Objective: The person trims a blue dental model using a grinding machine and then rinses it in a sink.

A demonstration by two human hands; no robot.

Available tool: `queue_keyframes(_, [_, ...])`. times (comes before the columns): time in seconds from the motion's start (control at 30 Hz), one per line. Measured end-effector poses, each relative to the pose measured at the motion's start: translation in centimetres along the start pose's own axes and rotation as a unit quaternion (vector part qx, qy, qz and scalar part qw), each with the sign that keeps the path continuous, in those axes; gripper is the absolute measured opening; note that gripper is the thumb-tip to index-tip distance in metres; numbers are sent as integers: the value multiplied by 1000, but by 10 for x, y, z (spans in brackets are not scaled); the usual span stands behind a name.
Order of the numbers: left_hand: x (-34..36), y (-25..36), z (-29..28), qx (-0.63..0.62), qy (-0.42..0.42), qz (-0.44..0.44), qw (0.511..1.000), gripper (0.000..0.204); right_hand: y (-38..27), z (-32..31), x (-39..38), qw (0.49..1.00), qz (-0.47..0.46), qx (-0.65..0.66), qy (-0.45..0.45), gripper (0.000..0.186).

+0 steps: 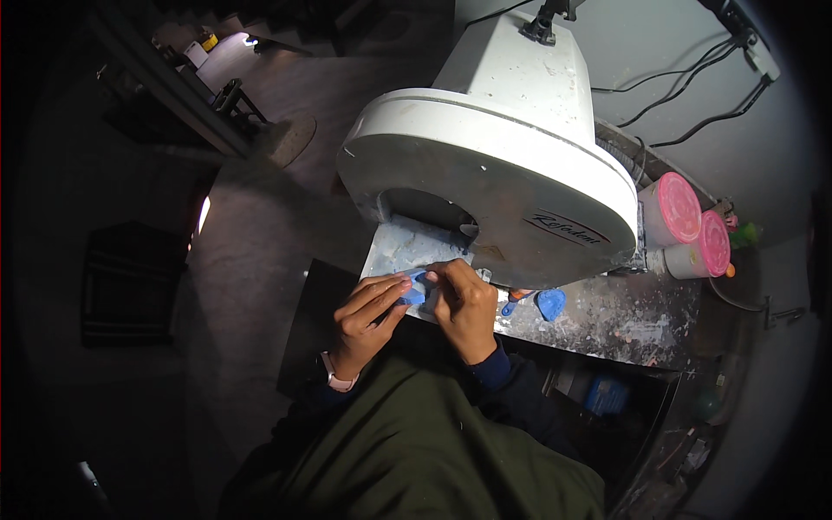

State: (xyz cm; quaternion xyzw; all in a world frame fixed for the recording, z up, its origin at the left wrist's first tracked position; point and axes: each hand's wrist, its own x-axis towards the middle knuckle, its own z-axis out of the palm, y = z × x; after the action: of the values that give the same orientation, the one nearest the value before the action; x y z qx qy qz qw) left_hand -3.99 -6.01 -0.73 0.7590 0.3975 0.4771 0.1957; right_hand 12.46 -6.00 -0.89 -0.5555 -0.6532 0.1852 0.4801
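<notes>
A small blue plaster piece (414, 294) is held low over the pale metal plate at the front of a white trimming machine. My left hand (364, 317) pinches its left side, fingertips on the top and thumb below. Closed at its right edge is my right hand (469, 308), with thumb and forefinger against it. Fingers cover much of the piece, so its full shape is hidden. Another blue plaster piece (550, 304), rounded, lies on the bench right of my right hand. Between them rests a tool with a blue and orange handle (515, 300), partly hidden.
The white trimming machine (494, 126) stands just beyond my hands, its dark opening (425, 212) above the splashed plate (390, 251). Stained bench top (641, 328) extends right. Two white tubs with pink lids (679, 208) sit at the back right. Black cables (685, 95) hang along the wall.
</notes>
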Motion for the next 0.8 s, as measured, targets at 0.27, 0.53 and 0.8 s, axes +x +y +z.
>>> queue_keyframes(0.27, [2,4,-1,8,13,-47,999,34,1,-16,14,991,98,28,-87,14])
queue_keyframes(0.53, [23,0,13,-169,105,-274,941,40,-6,-9,-11,991,-31,-107,-69,35])
queue_keyframes(0.8, [41,-7,23,-165,107,-234,952,30,-5,11,-10,983,-66,-167,-27,36])
